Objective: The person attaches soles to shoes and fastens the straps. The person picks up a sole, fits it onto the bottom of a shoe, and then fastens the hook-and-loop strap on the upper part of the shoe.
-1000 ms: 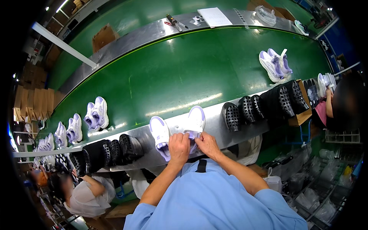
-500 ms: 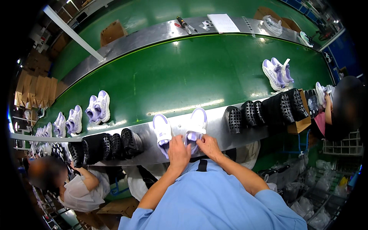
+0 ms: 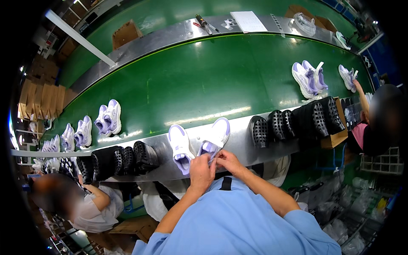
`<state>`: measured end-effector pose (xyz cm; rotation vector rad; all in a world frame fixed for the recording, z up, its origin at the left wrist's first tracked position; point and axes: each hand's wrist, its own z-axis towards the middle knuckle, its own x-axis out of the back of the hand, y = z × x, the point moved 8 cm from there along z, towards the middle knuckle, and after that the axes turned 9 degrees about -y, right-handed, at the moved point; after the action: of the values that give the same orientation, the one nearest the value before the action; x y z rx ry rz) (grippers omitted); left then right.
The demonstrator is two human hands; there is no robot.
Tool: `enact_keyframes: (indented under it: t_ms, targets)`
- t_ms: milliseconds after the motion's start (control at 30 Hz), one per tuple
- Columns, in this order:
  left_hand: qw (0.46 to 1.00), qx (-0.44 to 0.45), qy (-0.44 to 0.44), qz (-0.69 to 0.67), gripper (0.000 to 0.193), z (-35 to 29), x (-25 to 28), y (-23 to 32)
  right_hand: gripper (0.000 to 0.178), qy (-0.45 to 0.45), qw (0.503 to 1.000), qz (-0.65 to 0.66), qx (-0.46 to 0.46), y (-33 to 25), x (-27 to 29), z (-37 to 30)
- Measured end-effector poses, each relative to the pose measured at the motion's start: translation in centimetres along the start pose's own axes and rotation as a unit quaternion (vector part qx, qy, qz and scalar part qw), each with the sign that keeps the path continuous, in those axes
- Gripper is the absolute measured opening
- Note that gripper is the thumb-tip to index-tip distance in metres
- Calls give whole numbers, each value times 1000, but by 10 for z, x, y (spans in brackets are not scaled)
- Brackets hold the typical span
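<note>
Two white sneakers with lilac toes and linings stand on the metal ledge before me, toes pointing away. My left hand (image 3: 202, 172) and my right hand (image 3: 230, 161) meet at the heel of the right sneaker (image 3: 219, 132), fingers closed in a pinch on its collar. That sneaker slants, its heel turned toward the left one; my fingers hide the heel edge. Beside it, untouched, is the left sneaker (image 3: 178, 138), its lilac opening facing me.
Black perforated shoe forms (image 3: 145, 155) line the ledge at left, with more forms (image 3: 259, 131) at right. Sneaker pairs (image 3: 110, 117) (image 3: 307, 79) stand on the green belt (image 3: 204, 80). Co-workers sit at both sides. A screwdriver (image 3: 203, 22) and paper pad (image 3: 249, 22) lie beyond.
My hands have come together at the right sneaker's heel, which has swung left. At far right, a co-worker's hand has moved forward with sneakers onto the belt.
</note>
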<state>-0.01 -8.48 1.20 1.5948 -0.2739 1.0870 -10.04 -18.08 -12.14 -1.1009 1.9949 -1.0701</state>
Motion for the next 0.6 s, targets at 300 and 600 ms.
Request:
enact_keyframes:
  t_ms: [300,600]
  targets:
    - [989,136,5,52,26,7,-14,-19,26,26,973,225,-38,-55,26,-8]
    - [972,220,40,-66,23,1,-16,-49,16,-46,981,170,-84,-69,35,12]
